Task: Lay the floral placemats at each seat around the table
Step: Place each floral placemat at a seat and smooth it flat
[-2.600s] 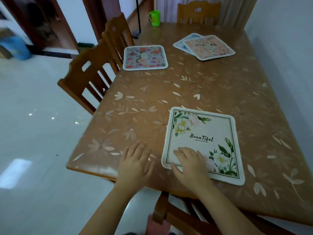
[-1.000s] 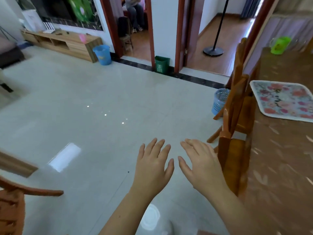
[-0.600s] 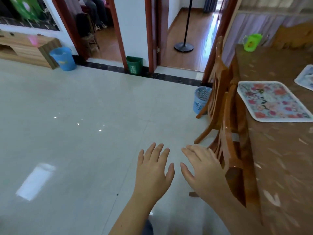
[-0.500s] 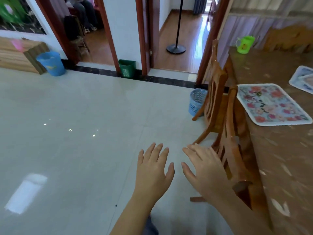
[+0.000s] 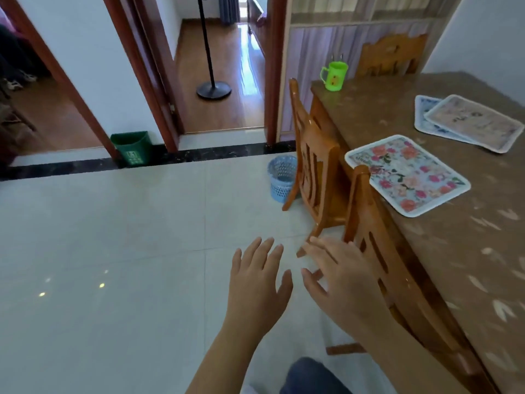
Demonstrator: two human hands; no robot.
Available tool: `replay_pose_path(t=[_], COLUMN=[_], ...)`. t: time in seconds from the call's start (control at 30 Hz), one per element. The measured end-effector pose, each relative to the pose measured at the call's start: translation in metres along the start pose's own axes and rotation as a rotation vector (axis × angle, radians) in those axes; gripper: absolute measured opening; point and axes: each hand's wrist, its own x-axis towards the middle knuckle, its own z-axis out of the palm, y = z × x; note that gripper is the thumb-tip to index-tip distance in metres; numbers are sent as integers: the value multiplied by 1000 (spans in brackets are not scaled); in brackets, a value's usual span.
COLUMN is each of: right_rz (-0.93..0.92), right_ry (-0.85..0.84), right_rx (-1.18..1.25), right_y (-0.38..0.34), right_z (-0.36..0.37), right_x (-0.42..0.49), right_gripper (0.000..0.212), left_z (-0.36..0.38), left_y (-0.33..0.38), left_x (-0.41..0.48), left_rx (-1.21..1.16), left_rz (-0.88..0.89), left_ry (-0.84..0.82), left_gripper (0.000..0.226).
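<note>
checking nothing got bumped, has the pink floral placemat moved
No. The pink floral placemat still lies at the table edge beside the farther side chair.

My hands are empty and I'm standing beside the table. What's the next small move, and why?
Probably step along the table and reach for the top placemat of the overlapping pair farther along. The left hand and right hand are empty, and that pair lies stacked, not at separate seats.

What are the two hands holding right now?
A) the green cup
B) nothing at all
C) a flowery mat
B: the left hand and right hand are spread open above the floor with nothing in them; the flowery mat lies on the table.
</note>
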Motion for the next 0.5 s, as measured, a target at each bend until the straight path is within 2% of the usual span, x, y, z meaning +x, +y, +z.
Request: replay_pose_path(t=[0.27,0.43,0.5], right_rz=[206,314,368], right_ry=[89,221,216], right_rx=[-26,-48,-64], right_y=[66,115,142], right_z=[7,-4,-9], right_x=[60,111,122], right_gripper=[40,40,38], left_z=[43,73,86], left_y=[7,39,55], left_x=[110,194,225], left_rx=[-17,-20,-22], left_rz=[208,299,364], left_ry=[-64,-133,-166], left_gripper=[42,40,41])
